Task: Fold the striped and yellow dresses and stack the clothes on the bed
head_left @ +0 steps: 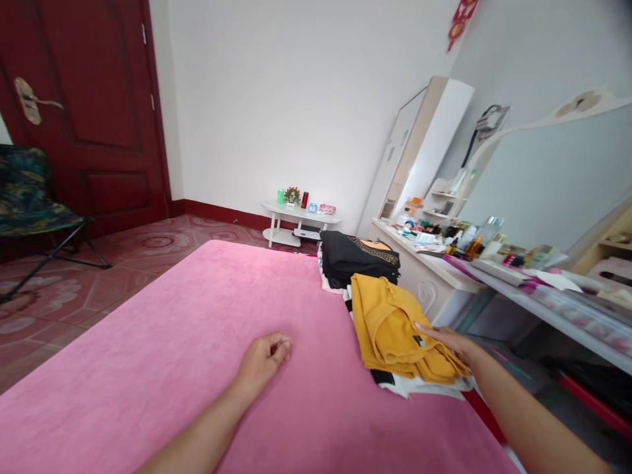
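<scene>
Clothes stacked at the bed's right edge, none spread out yet.
The right hand [447,342] lies flat and open on the yellow top [390,326], which sits on the pile beside the black stack [358,258]; the left hand [261,359] rests loosely curled and empty on the pink blanket [172,342].
</scene>
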The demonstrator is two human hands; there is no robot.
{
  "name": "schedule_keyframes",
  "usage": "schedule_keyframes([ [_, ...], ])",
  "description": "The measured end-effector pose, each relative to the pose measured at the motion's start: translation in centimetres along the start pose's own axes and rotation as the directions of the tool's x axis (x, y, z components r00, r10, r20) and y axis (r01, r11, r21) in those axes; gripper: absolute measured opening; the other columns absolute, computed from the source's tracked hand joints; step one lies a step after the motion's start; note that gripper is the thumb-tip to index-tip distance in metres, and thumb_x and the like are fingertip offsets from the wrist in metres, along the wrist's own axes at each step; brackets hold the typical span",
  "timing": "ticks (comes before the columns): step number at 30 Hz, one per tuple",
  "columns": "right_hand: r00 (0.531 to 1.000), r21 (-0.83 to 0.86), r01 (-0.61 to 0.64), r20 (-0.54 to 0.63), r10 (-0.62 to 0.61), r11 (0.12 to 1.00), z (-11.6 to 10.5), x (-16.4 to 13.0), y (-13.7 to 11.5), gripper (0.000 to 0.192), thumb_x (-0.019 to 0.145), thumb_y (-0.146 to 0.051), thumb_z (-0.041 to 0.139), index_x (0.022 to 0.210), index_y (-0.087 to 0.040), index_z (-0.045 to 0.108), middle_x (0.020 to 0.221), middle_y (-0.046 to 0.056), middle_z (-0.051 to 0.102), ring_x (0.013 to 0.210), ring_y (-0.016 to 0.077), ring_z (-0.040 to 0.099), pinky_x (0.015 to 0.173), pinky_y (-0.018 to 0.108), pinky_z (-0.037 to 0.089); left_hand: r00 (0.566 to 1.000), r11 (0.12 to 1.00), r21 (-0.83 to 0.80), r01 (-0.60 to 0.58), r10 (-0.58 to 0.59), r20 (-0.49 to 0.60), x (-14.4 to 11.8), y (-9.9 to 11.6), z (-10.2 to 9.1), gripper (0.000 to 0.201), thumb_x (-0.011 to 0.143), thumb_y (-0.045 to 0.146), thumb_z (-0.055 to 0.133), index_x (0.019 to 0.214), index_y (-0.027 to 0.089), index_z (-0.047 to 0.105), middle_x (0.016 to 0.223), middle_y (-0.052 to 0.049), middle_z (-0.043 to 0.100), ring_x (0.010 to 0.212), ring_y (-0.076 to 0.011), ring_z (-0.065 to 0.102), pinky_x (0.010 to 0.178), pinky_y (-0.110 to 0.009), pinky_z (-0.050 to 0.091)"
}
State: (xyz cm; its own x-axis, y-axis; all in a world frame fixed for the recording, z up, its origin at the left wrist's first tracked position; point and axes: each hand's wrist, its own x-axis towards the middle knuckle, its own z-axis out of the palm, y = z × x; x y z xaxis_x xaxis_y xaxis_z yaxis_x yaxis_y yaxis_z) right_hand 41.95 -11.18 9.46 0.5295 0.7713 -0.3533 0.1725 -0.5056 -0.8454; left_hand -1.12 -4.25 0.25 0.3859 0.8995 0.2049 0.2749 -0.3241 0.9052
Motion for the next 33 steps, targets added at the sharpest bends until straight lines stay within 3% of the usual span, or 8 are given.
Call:
schedule_keyframes([
  [2,0.949,0.044,-0.173,0.274,0.155,0.984,0.3,-0.8,-0.4,0.037,0.07,-0.05,0.067,0.084,-0.015,0.067,0.088,0.019,0.071,0.085,0.0311,0.068,0.074,0.039,0.056,1.0,1.0,0.024,0.016,-0.016,-0.006,0.0,0.2,0.1,0.033,0.083,0.041,0.042,0.064,0.018,0.056,0.06,0.002,0.054,0.06,-0.0137,0.051,0.063,-0.022,0.038],
  [3,0.922,0.048,-0.215,0.34,0.187,0.975,0.6,-1.1,-0.7,0.035,0.072,-0.05,0.064,0.084,-0.017,0.067,0.09,0.018,0.071,0.088,0.0298,0.068,0.076,0.037,0.056,0.999,0.999,0.03,0.029,-0.028,-0.014,0.0,0.2,0.1,0.033,0.082,0.041,0.043,0.063,0.018,0.056,0.059,0.002,0.053,0.06,-0.0139,0.051,0.063,-0.022,0.039],
  [7,0.939,0.041,-0.142,0.321,0.122,0.989,1.4,-1.5,-1.2,0.029,0.072,-0.045,0.062,0.087,-0.02,0.065,0.091,0.014,0.071,0.09,0.027,0.068,0.075,0.032,0.056,0.997,0.998,0.03,0.061,-0.059,-0.049,-0.1,0.6,0.2,0.029,0.08,0.039,0.047,0.061,0.019,0.058,0.057,0.002,0.055,0.059,-0.0147,0.052,0.063,-0.023,0.04],
  [13,0.968,0.119,-0.059,0.25,0.027,0.991,1.4,0.4,-1.1,0.035,0.065,-0.032,0.071,0.097,-0.019,0.062,0.094,0.013,0.071,0.083,0.0294,0.069,0.079,0.04,0.055,0.997,0.995,0.071,0.067,-0.064,-0.052,-0.1,1.0,0.1,0.027,0.079,0.034,0.046,0.063,0.02,0.062,0.057,0.002,0.056,0.058,-0.0149,0.053,0.063,-0.024,0.04],
  [20,0.926,0.137,-0.203,0.348,0.145,0.969,1.5,-0.5,-1.0,0.029,0.072,-0.044,0.064,0.088,-0.02,0.065,0.09,0.014,0.071,0.087,0.0286,0.068,0.078,0.036,0.055,0.996,0.994,0.08,0.074,-0.071,-0.048,-0.2,1.2,0.1,0.027,0.08,0.034,0.046,0.064,0.02,0.062,0.059,0.002,0.058,0.058,-0.0146,0.052,0.062,-0.023,0.039],
  [24,0.924,0.117,-0.233,0.337,0.182,0.965,1.6,-0.2,-1.1,0.031,0.071,-0.043,0.066,0.091,-0.02,0.065,0.095,0.015,0.071,0.089,0.0304,0.067,0.08,0.039,0.055,0.995,0.991,0.097,0.089,-0.084,-0.057,-0.1,1.0,0.2,0.027,0.08,0.036,0.047,0.065,0.02,0.062,0.06,0.002,0.059,0.059,-0.0144,0.052,0.062,-0.022,0.038],
  [33,0.946,0.22,-0.036,0.322,-0.038,0.975,2.2,-0.2,-0.8,0.042,0.06,-0.021,0.076,0.099,-0.019,0.062,0.088,0.008,0.073,0.082,0.0332,0.069,0.078,0.046,0.055,0.999,0.968,0.244,0.052,-0.048,-0.023,0.1,0.4,0.3,0.026,0.085,0.028,0.041,0.068,0.018,0.058,0.062,0.004,0.058,0.06,-0.0103,0.053,0.06,-0.019,0.033],
])
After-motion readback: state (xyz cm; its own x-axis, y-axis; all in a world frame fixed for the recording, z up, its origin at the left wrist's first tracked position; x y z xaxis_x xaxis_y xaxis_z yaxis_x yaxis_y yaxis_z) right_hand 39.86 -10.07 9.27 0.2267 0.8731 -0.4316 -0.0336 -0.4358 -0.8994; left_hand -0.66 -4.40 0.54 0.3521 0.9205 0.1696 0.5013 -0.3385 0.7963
